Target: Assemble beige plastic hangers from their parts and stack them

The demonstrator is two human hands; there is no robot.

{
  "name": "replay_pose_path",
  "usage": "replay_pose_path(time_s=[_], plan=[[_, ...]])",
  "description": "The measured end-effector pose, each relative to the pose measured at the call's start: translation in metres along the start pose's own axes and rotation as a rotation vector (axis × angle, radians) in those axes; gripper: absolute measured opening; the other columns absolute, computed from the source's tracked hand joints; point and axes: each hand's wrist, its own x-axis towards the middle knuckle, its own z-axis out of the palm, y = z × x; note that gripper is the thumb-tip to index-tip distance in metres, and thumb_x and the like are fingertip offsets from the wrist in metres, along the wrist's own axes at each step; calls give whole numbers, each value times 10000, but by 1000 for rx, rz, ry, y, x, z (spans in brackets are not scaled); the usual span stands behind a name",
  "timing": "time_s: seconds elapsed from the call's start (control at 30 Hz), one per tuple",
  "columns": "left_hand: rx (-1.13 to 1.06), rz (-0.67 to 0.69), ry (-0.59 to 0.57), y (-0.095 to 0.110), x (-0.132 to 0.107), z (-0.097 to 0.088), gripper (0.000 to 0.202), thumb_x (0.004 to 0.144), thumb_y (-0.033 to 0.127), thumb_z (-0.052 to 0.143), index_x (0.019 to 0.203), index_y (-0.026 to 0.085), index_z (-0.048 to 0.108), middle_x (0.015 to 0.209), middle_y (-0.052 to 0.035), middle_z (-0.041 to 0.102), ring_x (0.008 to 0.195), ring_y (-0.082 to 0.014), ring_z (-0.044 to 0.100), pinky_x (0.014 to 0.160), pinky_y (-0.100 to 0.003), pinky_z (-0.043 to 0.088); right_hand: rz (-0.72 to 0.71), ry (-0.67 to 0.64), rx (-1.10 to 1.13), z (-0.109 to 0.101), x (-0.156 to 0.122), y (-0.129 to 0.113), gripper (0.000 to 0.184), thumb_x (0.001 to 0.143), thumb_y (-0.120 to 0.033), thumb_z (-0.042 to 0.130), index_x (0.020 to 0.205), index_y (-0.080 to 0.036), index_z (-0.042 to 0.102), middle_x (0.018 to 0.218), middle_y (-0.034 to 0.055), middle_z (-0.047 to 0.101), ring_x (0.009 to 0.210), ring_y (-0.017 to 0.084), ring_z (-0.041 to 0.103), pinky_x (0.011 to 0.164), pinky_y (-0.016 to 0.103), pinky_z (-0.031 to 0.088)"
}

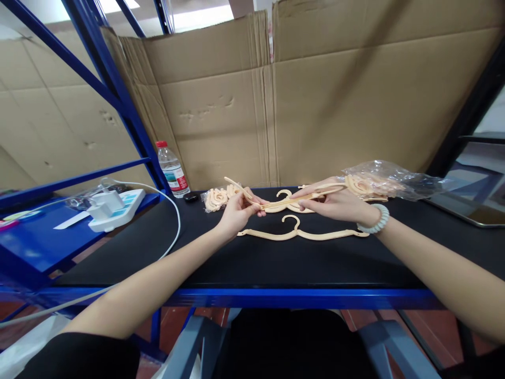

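Both hands hold beige plastic hanger pieces above the black table top [276, 258]. My left hand [236, 210] is closed on the left end of a thin beige hanger arm [292, 199]. My right hand [335, 202] pinches the same arm near its right end. A whole beige hanger [302, 233] with its hook up lies flat on the table just below my hands. More beige hanger parts [286, 206] lie behind it. A white beaded bracelet [375, 221] is on my right wrist.
A clear plastic bag [389, 181] of beige parts lies at the right, a smaller pile [216, 199] at the left. A water bottle [172, 168] stands by the blue rack post. A white power strip [114, 208] and cable sit on the blue shelf. Cardboard sheets [315, 95] stand behind.
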Motion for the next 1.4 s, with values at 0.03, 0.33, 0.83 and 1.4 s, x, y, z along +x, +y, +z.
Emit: replay_pose_path(time_s=[0.03,0.33,0.83,1.4], plan=[[9,10,30,-1,0,1,150,688,141,654,697,136,505,753,-48,678,552,-94,599,573,-230,499,12,7,19,2,0,-2,266,847,-301,516,999,-234,724,970,29,718,740,168,633,621,274,470],[75,123,104,5,1,3,151,728,216,670,705,136,544,644,-16,635,580,-112,611,617,-260,518,134,117,220,7,5,-9,155,788,-270,595,846,-190,714,747,27,688,640,130,601,550,235,441],[-176,-234,94,5,4,-1,169,654,160,750,719,113,601,644,-25,650,619,-114,655,603,-190,541,230,51,409,-2,6,9,272,762,-391,636,848,-135,672,612,34,637,480,98,513,429,224,360],[427,-314,-312,52,22,-76,204,637,235,776,778,133,670,758,-59,699,727,-159,671,669,-243,520,574,-302,908,-6,8,30,223,667,-325,749,727,-130,660,604,14,569,563,112,537,548,254,504]])
